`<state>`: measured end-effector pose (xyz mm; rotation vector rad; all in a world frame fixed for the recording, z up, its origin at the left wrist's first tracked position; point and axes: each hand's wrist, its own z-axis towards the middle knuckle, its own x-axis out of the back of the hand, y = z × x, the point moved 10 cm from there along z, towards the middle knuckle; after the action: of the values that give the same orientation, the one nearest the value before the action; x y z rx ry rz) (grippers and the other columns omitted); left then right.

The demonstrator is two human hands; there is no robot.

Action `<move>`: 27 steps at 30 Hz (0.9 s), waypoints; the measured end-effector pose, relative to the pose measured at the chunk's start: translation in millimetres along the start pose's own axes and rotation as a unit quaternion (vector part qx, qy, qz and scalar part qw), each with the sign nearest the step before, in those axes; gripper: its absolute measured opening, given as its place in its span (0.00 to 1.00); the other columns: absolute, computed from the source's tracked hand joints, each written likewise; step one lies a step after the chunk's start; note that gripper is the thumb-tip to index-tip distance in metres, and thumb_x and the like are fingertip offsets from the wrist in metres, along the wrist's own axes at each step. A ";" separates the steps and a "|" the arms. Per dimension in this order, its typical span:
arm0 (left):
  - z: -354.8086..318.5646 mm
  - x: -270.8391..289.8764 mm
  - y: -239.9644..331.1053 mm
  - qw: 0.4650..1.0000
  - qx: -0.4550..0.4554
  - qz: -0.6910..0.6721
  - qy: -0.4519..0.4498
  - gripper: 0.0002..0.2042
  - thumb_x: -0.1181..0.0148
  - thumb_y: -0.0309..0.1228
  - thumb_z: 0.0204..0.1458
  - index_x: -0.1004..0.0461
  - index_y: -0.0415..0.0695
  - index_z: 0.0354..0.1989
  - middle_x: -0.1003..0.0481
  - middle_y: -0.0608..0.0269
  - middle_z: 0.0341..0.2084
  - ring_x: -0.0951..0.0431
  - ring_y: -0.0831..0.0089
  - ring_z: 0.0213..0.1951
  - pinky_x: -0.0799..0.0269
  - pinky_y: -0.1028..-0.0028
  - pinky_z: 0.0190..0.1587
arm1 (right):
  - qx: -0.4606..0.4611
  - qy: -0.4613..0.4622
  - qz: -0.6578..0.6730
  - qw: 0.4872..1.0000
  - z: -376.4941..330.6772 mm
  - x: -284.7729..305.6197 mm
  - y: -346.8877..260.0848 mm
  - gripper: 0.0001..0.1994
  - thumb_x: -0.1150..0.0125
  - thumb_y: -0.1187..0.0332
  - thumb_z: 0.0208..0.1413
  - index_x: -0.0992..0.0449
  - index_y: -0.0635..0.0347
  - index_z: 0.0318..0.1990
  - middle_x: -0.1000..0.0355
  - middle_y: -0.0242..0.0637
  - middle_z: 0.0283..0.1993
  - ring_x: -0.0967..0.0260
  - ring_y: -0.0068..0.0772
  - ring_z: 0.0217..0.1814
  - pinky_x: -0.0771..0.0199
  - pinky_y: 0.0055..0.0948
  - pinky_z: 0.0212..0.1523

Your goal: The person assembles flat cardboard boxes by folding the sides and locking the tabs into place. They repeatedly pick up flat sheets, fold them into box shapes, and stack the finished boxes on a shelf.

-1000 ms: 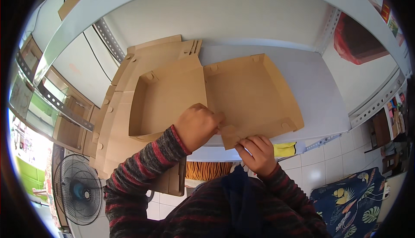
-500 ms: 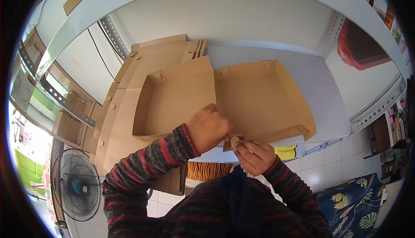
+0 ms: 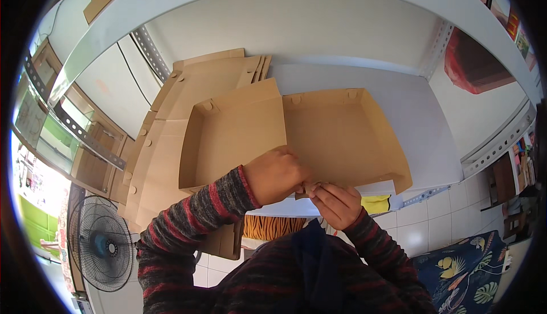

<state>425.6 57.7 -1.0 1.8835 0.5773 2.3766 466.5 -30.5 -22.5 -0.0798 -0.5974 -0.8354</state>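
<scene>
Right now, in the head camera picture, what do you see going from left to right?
Fan → stack of flat cardboard → left hand → right hand → yellow thing → flowery blue cloth.

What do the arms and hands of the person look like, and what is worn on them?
Both arms wear long knitted sleeves with dark grey and red horizontal stripes, ending in ribbed cuffs at the wrists. The left hand and the right hand are bare: no gloves show, and no rings or watch can be seen. A dark garment covers the chest.

open box point(image 3: 296, 137) on shelf point(image 3: 421, 120), flat stack point(image 3: 171, 120) left
</scene>
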 end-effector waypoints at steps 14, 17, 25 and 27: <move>1.5 5.8 2.7 0.999 0.024 -0.024 0.021 0.06 0.37 0.30 0.43 0.25 0.42 0.26 0.25 0.60 0.21 0.24 0.59 0.30 0.28 0.65 0.37 | -0.214 -0.126 0.051 0.967 25.8 1.2 46.8 0.08 0.35 0.69 0.44 0.24 0.59 0.32 0.27 0.33 0.33 0.30 0.33 0.37 0.37 0.41 0.52; 5.0 7.5 4.6 0.999 0.030 0.006 0.031 0.05 0.37 0.30 0.43 0.25 0.42 0.25 0.25 0.58 0.21 0.24 0.59 0.28 0.28 0.65 0.35 | -0.195 -0.138 0.046 0.970 22.3 -2.1 47.8 0.06 0.36 0.69 0.44 0.26 0.58 0.27 0.29 0.32 0.29 0.32 0.33 0.35 0.39 0.41 0.53; 7.0 -10.7 10.4 0.987 0.016 0.158 -0.008 0.02 0.40 0.28 0.42 0.25 0.43 0.23 0.26 0.57 0.20 0.25 0.57 0.25 0.31 0.63 0.32 | -0.227 -0.142 0.034 0.963 12.4 -15.3 46.4 0.04 0.41 0.71 0.44 0.29 0.57 0.22 0.31 0.33 0.25 0.33 0.32 0.32 0.39 0.40 0.52; 9.6 -9.6 9.2 0.988 0.021 0.144 -0.041 0.03 0.40 0.27 0.41 0.24 0.43 0.24 0.25 0.56 0.20 0.25 0.56 0.25 0.31 0.63 0.32 | -0.223 -0.125 0.040 0.966 14.4 -12.5 41.9 0.05 0.42 0.70 0.44 0.29 0.57 0.22 0.32 0.33 0.24 0.33 0.32 0.31 0.39 0.39 0.53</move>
<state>438.8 49.0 -5.2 2.2075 0.3732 2.4524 483.3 10.5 -10.3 -0.6233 -0.6280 -0.8758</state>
